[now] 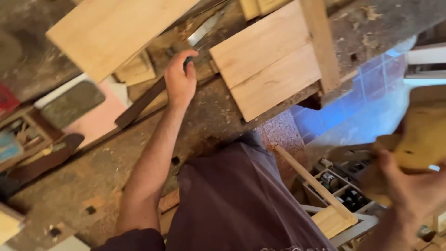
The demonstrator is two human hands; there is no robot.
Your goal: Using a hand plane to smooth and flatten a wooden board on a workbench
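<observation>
Far left, near edge of the workbench: a red object, a shallow wooden tray of odds and ends, then a grey slab lying on a pink and white sheet. Farther back, a pale board lying aslant over a small wooden block, with a dark flat strip running out from under it towards the near side.

Just right of that, the left hand, arm stretched out across the bench, fingers curled round the dark-handled tool. Tool flat on the bench, between the pale board and the plank panel, its metal blade pointing away. By the look of it, gripped but not yet lifted. Little room there: the board's edge and the block close on the left, the panel's corner just beside on the right. Sawdust and chips all over the bench top.

Right of the panel, past the bench edge, blue floor tiles. Nearer, a thin wooden stick leaning across a compartmented box of small items.

Far right, well apart from the bench, the right hand, badly blurred, raised against a tan wooden piece and seemingly touching it. Cannot tell whether closed on it or how far spread. No fresh cut or mark to be made out on any of the wood.
</observation>
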